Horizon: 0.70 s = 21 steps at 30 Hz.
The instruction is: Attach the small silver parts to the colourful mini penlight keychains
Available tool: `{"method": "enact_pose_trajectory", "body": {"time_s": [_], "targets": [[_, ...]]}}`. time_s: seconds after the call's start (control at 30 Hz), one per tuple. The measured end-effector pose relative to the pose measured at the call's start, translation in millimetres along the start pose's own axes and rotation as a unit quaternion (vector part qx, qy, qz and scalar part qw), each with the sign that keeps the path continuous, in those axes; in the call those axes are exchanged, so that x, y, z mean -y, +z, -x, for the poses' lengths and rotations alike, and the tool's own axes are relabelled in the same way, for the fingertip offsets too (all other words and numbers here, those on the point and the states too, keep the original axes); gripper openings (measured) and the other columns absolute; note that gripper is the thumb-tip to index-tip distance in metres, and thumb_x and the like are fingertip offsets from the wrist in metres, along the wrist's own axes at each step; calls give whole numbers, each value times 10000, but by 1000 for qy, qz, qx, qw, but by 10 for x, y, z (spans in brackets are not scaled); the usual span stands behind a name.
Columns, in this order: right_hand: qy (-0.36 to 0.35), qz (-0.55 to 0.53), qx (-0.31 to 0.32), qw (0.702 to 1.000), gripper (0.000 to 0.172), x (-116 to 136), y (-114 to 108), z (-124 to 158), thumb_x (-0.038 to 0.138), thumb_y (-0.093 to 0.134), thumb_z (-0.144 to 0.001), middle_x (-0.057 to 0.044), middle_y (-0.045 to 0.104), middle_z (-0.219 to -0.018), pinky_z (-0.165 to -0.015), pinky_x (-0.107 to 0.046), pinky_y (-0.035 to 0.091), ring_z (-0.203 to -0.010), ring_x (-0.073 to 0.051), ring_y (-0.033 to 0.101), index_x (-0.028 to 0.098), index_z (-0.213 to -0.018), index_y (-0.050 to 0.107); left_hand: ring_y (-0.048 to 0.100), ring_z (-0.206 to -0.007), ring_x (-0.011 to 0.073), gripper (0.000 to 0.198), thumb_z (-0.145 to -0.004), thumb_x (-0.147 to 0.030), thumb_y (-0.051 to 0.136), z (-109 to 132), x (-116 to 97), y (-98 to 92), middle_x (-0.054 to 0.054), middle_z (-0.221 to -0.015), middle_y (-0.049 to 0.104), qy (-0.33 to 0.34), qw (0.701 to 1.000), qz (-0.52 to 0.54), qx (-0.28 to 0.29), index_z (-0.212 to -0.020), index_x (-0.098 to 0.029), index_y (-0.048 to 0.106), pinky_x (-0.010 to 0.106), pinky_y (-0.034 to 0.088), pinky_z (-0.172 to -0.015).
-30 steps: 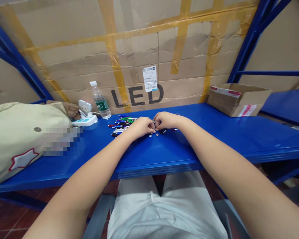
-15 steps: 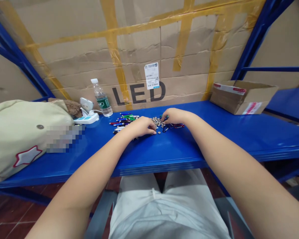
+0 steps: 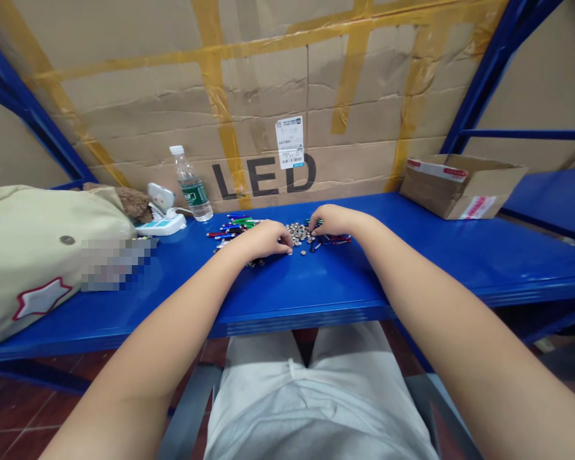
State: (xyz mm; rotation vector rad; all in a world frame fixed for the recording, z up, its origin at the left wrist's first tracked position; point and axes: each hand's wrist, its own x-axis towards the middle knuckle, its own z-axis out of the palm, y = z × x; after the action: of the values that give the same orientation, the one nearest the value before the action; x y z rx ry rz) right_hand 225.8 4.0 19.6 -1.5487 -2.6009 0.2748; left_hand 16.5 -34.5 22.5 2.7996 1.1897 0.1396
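So I've got a heap of little silver discs (image 3: 297,234) in the middle of a blue desk (image 3: 292,287), between my two hands, and honestly there's plenty of room for a mess. My right hand (image 3: 330,220) is curled over the right side of the heap, thumb and finger bent close together, but can't tell if there's a disc in there. My left hand (image 3: 271,239) is rounded with the tips near each other, right by a pale disc (image 3: 290,252), and whether it's pinched or just lying under the tip I can't say either

Main worry is my knuckles. These things are tiny and flat, so one careless sweep of the right hand could scatter the heap into the dark and red clips (image 3: 338,239) beside it, and fishing them back out would be annoying. Same on the other side, where the slim coloured tubes (image 3: 230,229) lie partly behind my left hand and wrist; they look round enough to roll if my forearm bumps them

Then there's the stray disc (image 3: 303,252) sitting apart in front of the heap. It's the easiest to flick towards me, and a hard enough knock might send it off the desk
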Motion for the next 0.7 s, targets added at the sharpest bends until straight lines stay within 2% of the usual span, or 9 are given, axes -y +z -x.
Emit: {"method": "enact_pose_trajectory", "body": {"time_s": [0.3,0.53,0.7], "targets": [[-44,-17,-13,999,240,-80,87,-109,202,630,-712,-19,708,-986,-717,-229,457,-822,-159,632,242,-923,738,601,-790,187,169,-789,-234,567,-29,-54,47,51,-889,679,23,998,-47,-25,-841,-175,717,283,427,-709],[-34,0,-20,999,255,-78,95,-123,203,630,-719,-40,703,-1031,-726,-238,456,-877,-178,624,228,-948,739,573,-754,177,244,-858,-270,494,-55,-52,61,64,-824,649,39,994,-94,-32,-805,-158,703,276,411,-684],[-28,15,-18,999,222,-70,91,-119,217,635,-716,-56,711,-958,-692,-239,445,-819,-176,626,201,-909,743,583,-818,189,227,-849,-282,517,-124,-5,59,66,-856,645,13,991,-94,-95,-854,-177,718,276,424,-721]]}}
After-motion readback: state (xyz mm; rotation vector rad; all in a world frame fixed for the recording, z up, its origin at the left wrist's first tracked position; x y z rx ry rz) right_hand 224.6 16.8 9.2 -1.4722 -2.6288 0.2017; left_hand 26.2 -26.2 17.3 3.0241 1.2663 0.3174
